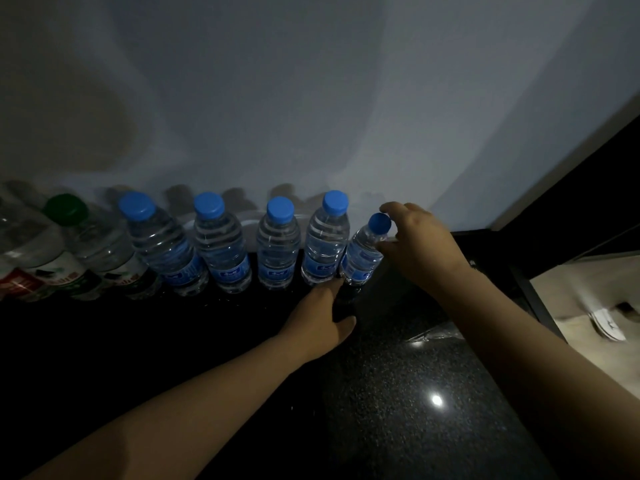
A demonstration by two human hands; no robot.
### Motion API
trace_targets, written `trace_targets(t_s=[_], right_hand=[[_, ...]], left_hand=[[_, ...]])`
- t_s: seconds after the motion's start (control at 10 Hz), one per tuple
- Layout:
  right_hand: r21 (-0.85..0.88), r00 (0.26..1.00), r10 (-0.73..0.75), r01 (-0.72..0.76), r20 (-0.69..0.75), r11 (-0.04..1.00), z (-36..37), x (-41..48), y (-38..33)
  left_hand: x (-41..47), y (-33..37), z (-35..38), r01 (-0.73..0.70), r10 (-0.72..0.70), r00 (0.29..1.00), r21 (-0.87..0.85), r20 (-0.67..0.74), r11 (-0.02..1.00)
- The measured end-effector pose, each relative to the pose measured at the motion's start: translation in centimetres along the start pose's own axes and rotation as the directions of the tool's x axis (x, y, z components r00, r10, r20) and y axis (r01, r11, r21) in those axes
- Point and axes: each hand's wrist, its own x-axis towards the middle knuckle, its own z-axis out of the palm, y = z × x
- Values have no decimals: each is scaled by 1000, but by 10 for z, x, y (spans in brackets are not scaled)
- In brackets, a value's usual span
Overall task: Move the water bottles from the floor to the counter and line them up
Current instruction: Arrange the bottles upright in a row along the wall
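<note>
Last bottle (362, 258) stands tilted at the right end of the row of bottles (278, 247) along the counter's (398, 393) back edge, right hand (419, 247) pinching its neck, left hand (320, 317) straight-fingered against its base; full, thin-walled, probably slick and dentable, so best gripped at the neck.

Both arms (221, 386) are bare as far as they show. The left hand (318, 317) and right hand (419, 244) are bare too.

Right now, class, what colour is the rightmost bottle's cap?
Blue cap; head view shows it best.
</note>
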Motion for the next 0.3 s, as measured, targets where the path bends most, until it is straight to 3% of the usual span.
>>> trace_targets(t_s=[0.1, 0.3], right_hand=[[-24, 1000, 4, -4, -12, 1000, -8, -7, -2], [-15, 1000, 6, -6, 24, 1000, -21, -33, -13]], left_hand=[[-8, 0, -8, 11, -12, 1000, -50, -11, 999], [-31, 7, -32, -33, 35, 998, 37, -60, 999]])
